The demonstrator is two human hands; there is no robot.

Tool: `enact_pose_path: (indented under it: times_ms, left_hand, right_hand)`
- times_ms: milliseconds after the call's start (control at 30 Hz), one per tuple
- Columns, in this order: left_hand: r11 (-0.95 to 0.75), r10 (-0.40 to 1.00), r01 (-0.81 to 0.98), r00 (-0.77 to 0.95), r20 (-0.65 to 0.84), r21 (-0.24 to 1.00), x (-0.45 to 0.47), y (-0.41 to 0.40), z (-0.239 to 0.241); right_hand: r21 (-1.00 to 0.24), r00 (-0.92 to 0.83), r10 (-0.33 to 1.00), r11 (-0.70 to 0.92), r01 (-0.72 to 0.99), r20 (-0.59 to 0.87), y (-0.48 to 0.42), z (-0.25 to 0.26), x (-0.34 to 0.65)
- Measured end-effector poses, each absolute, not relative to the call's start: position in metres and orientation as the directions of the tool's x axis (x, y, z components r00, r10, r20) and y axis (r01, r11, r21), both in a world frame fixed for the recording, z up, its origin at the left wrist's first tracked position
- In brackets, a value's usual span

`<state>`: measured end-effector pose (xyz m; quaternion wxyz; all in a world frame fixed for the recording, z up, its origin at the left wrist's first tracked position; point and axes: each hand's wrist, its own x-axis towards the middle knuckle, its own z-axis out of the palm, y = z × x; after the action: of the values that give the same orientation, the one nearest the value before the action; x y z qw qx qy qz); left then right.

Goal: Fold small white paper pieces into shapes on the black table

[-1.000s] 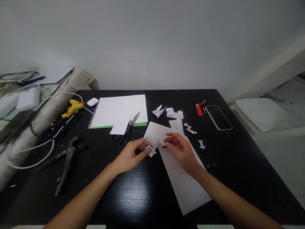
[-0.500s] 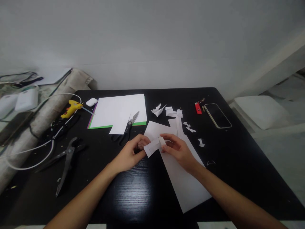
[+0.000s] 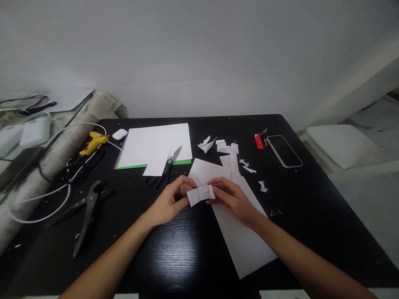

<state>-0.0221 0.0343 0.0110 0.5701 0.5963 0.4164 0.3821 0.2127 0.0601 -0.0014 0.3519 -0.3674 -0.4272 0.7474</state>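
Observation:
Both hands meet over the middle of a black table [image 3: 174, 257]. My left hand [image 3: 170, 203] and my right hand [image 3: 233, 199] pinch the two ends of a small folded white paper piece [image 3: 200, 194], held just above the table. Under my right hand lies a long white paper sheet [image 3: 240, 236]. Black scissors [image 3: 165, 170] rest a little beyond my left hand, partly on a stack of white sheets [image 3: 152, 143] with green and purple edges.
White paper scraps [image 3: 226, 147] lie behind the hands. A red lighter [image 3: 258, 141] and a phone [image 3: 284, 151] sit at the back right. On the left are pliers [image 3: 89, 205], a yellow glue gun [image 3: 92, 142], a white cable [image 3: 46, 199] and a white earbud case [image 3: 120, 133].
The small paper piece has been lifted off the sheet and turned level between both hands, which have drawn closer together around it.

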Motion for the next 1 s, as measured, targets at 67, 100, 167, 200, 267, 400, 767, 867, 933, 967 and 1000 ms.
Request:
enact_pose_path:
  times_ms: [67, 100, 167, 200, 267, 400, 767, 867, 933, 967, 1000]
  left_hand:
    - [0.005, 0.934, 0.047, 0.358, -0.022, 0.999, -0.021, 0.034, 0.012]
    - [0.012, 0.935, 0.037, 0.355, -0.024, 0.999, -0.021, 0.034, 0.012]
    - [0.031, 0.935, 0.018, 0.353, -0.036, 0.999, -0.019, 0.033, 0.013]
    - [0.045, 0.933, 0.006, 0.356, -0.044, 0.999, -0.019, 0.033, 0.013]
    - [0.084, 0.927, -0.017, 0.369, -0.072, 0.996, -0.018, 0.033, 0.013]
    - [0.119, 0.926, -0.014, 0.362, -0.106, 0.993, -0.019, 0.032, 0.012]
    - [0.068, 0.950, 0.130, 0.295, -0.104, 0.989, -0.021, 0.033, 0.002]
    - [0.089, 0.934, 0.090, 0.339, -0.115, 0.992, -0.021, 0.033, 0.005]
    - [0.101, 0.921, 0.064, 0.372, -0.117, 0.993, -0.022, 0.033, 0.007]
    - [0.104, 0.916, 0.053, 0.385, -0.116, 0.993, -0.022, 0.033, 0.007]
    - [0.106, 0.911, 0.041, 0.396, -0.113, 0.994, -0.022, 0.032, 0.007]
  right_hand:
    - [-0.897, -0.490, 0.836, -0.389, -0.210, -0.247, 0.060, -0.002, 0.213]
    - [-0.898, -0.493, 0.834, -0.387, -0.207, -0.246, 0.061, -0.002, 0.213]
    - [-0.903, -0.495, 0.833, -0.382, -0.194, -0.246, 0.061, -0.002, 0.213]
    - [-0.906, -0.494, 0.833, -0.380, -0.184, -0.249, 0.062, -0.003, 0.214]
    - [-0.912, -0.483, 0.837, -0.375, -0.166, -0.256, 0.062, -0.003, 0.214]
    - [-0.914, -0.429, 0.862, -0.370, -0.167, -0.270, 0.063, -0.005, 0.213]
    - [-0.946, -0.369, 0.905, -0.285, -0.155, -0.212, 0.062, -0.005, 0.210]
    - [-0.947, -0.374, 0.903, -0.283, -0.150, -0.210, 0.062, -0.005, 0.211]
    - [-0.949, -0.378, 0.902, -0.281, -0.145, -0.209, 0.062, -0.006, 0.211]
    - [-0.950, -0.379, 0.901, -0.280, -0.140, -0.210, 0.062, -0.006, 0.211]
    - [-0.951, -0.379, 0.902, -0.278, -0.139, -0.208, 0.062, -0.007, 0.211]
